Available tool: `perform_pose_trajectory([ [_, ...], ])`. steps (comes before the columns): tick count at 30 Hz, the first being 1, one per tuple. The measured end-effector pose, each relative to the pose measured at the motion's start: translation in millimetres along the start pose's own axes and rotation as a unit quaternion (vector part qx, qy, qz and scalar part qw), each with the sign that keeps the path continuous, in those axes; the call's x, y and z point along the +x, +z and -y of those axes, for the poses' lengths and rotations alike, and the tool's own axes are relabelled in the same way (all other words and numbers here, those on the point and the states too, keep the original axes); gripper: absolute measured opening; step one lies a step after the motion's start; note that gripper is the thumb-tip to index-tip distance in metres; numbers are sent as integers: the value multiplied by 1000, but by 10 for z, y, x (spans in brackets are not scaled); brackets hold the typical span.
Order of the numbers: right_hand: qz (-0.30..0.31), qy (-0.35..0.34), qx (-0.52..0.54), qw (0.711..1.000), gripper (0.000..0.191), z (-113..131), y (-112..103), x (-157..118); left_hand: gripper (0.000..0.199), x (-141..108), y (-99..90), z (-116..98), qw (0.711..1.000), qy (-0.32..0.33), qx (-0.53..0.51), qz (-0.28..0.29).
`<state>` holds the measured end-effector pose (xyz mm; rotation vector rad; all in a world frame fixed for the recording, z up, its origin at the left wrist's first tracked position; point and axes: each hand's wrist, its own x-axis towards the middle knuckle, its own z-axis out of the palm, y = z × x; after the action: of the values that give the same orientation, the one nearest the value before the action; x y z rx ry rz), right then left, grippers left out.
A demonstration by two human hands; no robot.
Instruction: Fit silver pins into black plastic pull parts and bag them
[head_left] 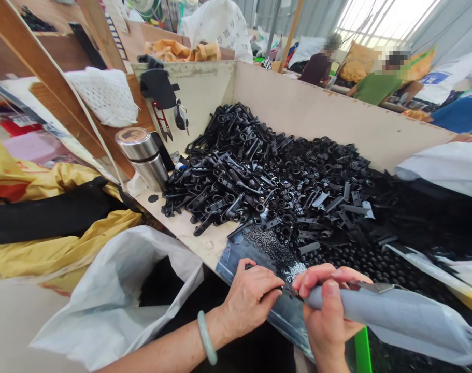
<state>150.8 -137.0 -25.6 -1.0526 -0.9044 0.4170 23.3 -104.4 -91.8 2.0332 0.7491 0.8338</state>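
My left hand (249,292), with a pale bangle on its wrist, is closed on a small black plastic part that its fingers mostly hide. My right hand (325,305) is wrapped round a grey power screwdriver (402,316) with a metal lever on top. The tool's thin tip points left, at the black part between the hands; whether they touch I cannot tell. Just beyond the fingers lie small silvery screws (295,270) and a heap of tiny dark metal pieces (265,241) on denim cloth (241,254).
Black plastic handles (216,189) and ring-shaped parts (325,160) are piled across the walled bench. A steel flask (142,158) stands at the left edge; red snips (161,122) hang behind it. An open white sack (115,290) is below left. Several people sit in the background.
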Motion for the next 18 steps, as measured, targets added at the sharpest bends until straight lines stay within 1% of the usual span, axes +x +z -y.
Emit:
perform_pose_trajectory([
  [6, -2, 3, 14, 1000, 16, -47, -19, -11, 15, -31, 29, 36, 1000, -2, -17, -14],
  [18, 9, 2, 9, 1000, 18, -111, -12, -44, 17, -38, 33, 54, 1000, 13, -7, -18],
])
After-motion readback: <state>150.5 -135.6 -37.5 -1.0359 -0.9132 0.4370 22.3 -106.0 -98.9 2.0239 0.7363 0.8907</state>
